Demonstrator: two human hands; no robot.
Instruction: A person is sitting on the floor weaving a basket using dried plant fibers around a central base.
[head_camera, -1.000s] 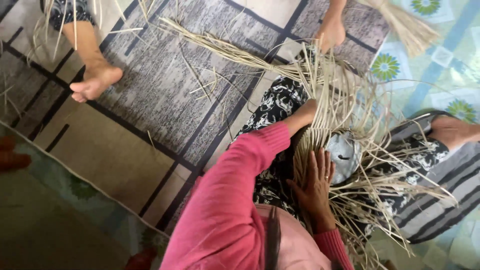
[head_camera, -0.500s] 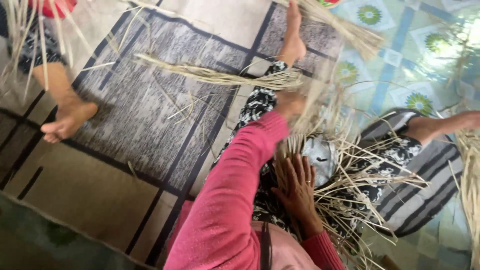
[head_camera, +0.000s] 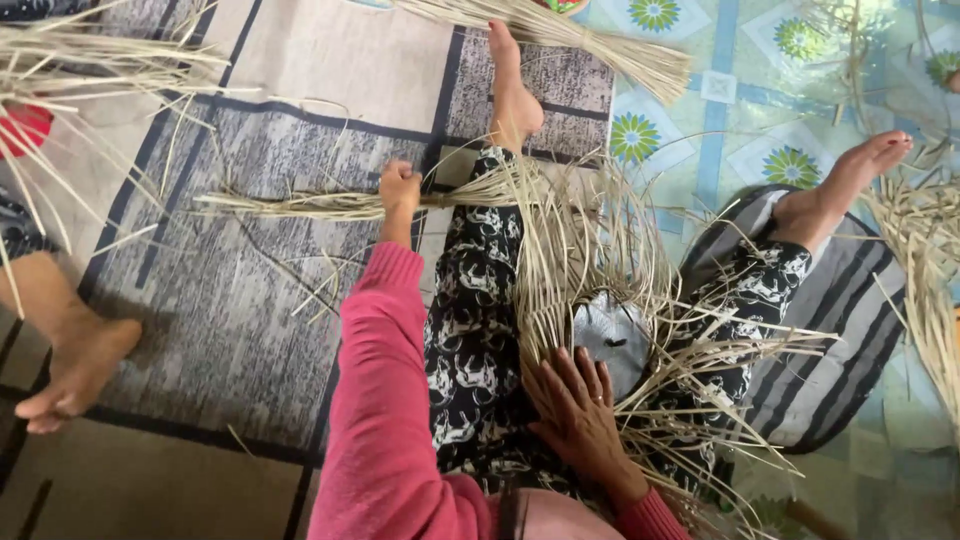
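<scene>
Two hands of the person are visible, the left hand (head_camera: 400, 188) and the right hand (head_camera: 575, 412). Three bare feet show: two of the person (head_camera: 515, 100) (head_camera: 850, 180), one of another person (head_camera: 65, 375). One woven piece (head_camera: 610, 335) lies on the lap.

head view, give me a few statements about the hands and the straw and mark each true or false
1. The left hand is closed around a bundle of straw strands that reaches out over the grey mat. True.
2. The right hand is lifted in the air, clear of the straw. False: it lies flat, fingers spread, on the woven straw piece in the lap.
3. The person wears a pink sleeve. True.
4. The person wears shoes. False: both feet are bare, one on the mat, one on the flowered floor covering.
5. Another person's bare foot shows at the left edge. True.
</scene>
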